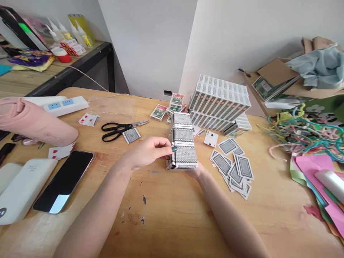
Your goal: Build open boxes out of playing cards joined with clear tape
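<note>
A long block faced with patterned playing cards [185, 154] is held up over the middle of the table, white strips crossing it between the cards. My left hand [154, 152] pinches its near left edge, the dark-painted thumbnail resting on the card face. From below and behind on the right, my right hand [195, 171] supports the block; most of its fingers are hidden. Face-down loose cards [221, 163] lie scattered to the right, with a two of spades [211, 139] just behind them. Black-handled scissors [118, 129] rest on the left, partly over a single card [131, 135].
Stacked card boxes [220, 96] stand at the back, beside several loose boxes [158, 112]. On the left are a pink bottle [40, 122], a phone [64, 181], a white power bank [27, 190] and a power strip [64, 104]. Tangled fuzzy stems [317, 132] and coloured paper [317, 179] occupy the right.
</note>
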Available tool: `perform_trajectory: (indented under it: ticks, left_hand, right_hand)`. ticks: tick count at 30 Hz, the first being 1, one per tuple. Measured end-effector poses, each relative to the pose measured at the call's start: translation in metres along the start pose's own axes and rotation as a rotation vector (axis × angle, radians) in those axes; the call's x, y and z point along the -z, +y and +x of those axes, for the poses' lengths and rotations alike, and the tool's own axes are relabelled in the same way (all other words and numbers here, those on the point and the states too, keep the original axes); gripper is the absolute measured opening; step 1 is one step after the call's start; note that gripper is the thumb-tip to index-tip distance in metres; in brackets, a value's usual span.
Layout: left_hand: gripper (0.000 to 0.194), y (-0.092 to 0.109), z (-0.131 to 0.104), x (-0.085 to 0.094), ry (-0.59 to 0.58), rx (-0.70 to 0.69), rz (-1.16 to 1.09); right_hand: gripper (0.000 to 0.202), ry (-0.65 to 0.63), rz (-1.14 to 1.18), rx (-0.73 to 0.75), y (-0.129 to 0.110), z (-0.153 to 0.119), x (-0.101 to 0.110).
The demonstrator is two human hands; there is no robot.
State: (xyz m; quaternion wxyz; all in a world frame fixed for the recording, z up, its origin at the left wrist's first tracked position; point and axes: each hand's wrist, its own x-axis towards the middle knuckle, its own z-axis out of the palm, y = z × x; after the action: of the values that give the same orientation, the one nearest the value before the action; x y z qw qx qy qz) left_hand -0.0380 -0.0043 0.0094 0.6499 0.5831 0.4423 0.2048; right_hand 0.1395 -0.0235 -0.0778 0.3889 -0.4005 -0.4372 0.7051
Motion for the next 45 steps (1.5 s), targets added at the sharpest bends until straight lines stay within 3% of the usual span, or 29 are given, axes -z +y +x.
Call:
perform_trajectory:
  ticks: [9, 15, 22, 32, 35, 39, 42, 45]
  left_hand:
    - [0.025, -0.006, 0.0, 0.005, 0.036, 0.011, 0.147]
    - [0.024, -0.005, 0.002, 0.001, -0.016, 0.06, -0.027]
    - [0.032, -0.012, 0.01, 0.002, 0.017, -0.08, -0.196]
    - [0.038, -0.019, 0.017, 0.0, 0.038, -0.053, -0.301]
    - [0.036, -0.02, 0.017, -0.001, 0.031, -0.062, -0.312]
    - [0.036, -0.018, 0.016, -0.004, 0.005, -0.05, -0.31]
    - [0.035, -0.018, 0.017, -0.005, -0.001, -0.04, -0.308]
    - [0.035, -0.019, 0.018, -0.005, -0.009, -0.052, -0.296]
  right_hand:
    - [0.039, -0.005, 0.025, -0.018, 0.0, -0.002, -0.001]
    - [0.038, -0.002, 0.038, -0.028, 0.006, -0.002, 0.005]
    - [0.042, -0.021, 0.079, -0.015, 0.014, 0.006, 0.011]
    - [0.045, -0.023, 0.081, -0.04, 0.01, 0.006, 0.005]
    - [0.041, 0.056, 0.133, -0.034, 0.006, 0.004, 0.008]
    - [0.031, 0.155, 0.285, -0.131, -0.008, -0.007, 0.021]
    - [0.049, 0.077, 0.302, -0.139, -0.028, -0.02, 0.024]
    - [0.041, -0.009, 0.187, -0.123, -0.05, -0.031, 0.017]
